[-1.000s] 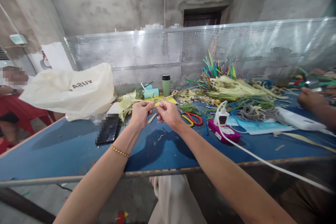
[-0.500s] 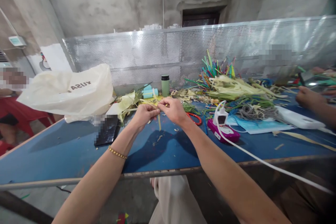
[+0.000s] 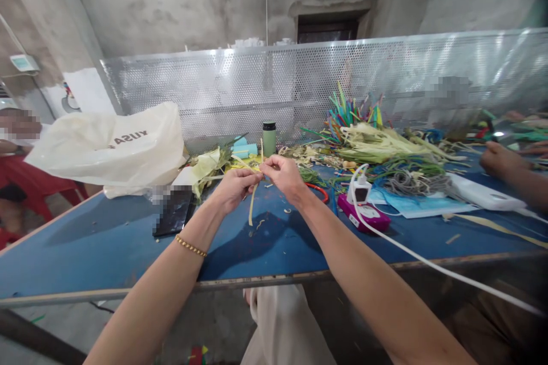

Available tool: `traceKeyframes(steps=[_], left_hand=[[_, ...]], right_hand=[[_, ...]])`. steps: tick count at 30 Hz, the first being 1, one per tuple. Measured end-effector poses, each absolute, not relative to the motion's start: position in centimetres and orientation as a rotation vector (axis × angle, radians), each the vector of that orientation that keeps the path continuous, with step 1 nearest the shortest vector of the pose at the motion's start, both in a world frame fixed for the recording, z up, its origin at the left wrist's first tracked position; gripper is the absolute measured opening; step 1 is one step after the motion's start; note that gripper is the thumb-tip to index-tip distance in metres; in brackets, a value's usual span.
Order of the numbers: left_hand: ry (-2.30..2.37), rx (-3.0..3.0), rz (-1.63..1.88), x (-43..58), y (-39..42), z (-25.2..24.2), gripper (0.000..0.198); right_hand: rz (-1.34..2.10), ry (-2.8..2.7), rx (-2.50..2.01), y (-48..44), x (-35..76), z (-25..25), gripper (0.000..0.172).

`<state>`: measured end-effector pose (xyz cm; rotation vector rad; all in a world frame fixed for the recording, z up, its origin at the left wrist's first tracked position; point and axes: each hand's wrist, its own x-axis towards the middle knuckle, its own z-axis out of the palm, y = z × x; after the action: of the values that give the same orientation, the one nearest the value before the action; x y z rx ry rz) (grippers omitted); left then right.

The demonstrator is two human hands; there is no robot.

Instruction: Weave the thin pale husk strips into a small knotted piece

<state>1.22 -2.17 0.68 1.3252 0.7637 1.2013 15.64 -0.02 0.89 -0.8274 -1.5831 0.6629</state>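
Above the blue table (image 3: 141, 256), my left hand (image 3: 234, 187) and my right hand (image 3: 283, 177) meet with fingertips pinched together. Between them they hold narrow pale-yellow strips (image 3: 252, 205) that look like plant fibre. One end hangs down toward the tabletop, another stands upright above the fingers, and a third points left over my left hand. Where the strips cross is mostly covered by my fingers. Just behind my hands stand a green bottle with a black lid (image 3: 269, 140) and light-blue rolls (image 3: 245, 150).
A large white plastic bag (image 3: 107, 142) and a dark phone (image 3: 173, 211) lie left. Toward the right are orange-handled scissors (image 3: 319, 191), a purple power block (image 3: 363, 214) with a white cable, and heaped husks (image 3: 381, 145). Another person's hand (image 3: 499, 157) is at far right.
The hanging strip end has swung left and reaches lower, and the upper end now stands straighter. My fingers have shifted slightly, both hands still pinching together.
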Motion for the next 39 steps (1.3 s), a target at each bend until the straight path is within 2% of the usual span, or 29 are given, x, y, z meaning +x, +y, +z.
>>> traceKeyframes(steps=[13,17,20,23,26,32,39], left_hand=[[0.750,1.443,1.186,1.2,-2.3,0.6,0.024],[0.871,1.549,1.179,1.1,-1.9,0.1,0.022],[0.972,1.686,1.135,1.0,-1.6,-0.3,0.022],[0.992,1.725,1.108,0.9,-1.6,-0.4,0.018],[0.999,1.670,1.104,0.9,-1.6,-0.4,0.010],[0.929,1.520,1.078,0.8,-1.8,-0.1,0.014],[0.869,1.366,0.952,0.6,-2.4,0.4,0.016]], right_hand=[[0.473,-1.582,-0.951,0.7,15.7,0.4,0.016],[0.149,-1.679,-1.100,0.1,16.6,1.1,0.024],[-0.050,-1.788,-0.991,-0.5,16.9,1.5,0.020],[-0.013,-2.063,-0.875,-0.6,16.6,1.4,0.010],[0.116,-2.093,-0.882,0.0,16.6,1.1,0.007],[0.369,-2.074,-0.821,0.5,17.2,1.4,0.013],[0.487,-2.111,-0.637,-0.5,16.7,1.9,0.023]])
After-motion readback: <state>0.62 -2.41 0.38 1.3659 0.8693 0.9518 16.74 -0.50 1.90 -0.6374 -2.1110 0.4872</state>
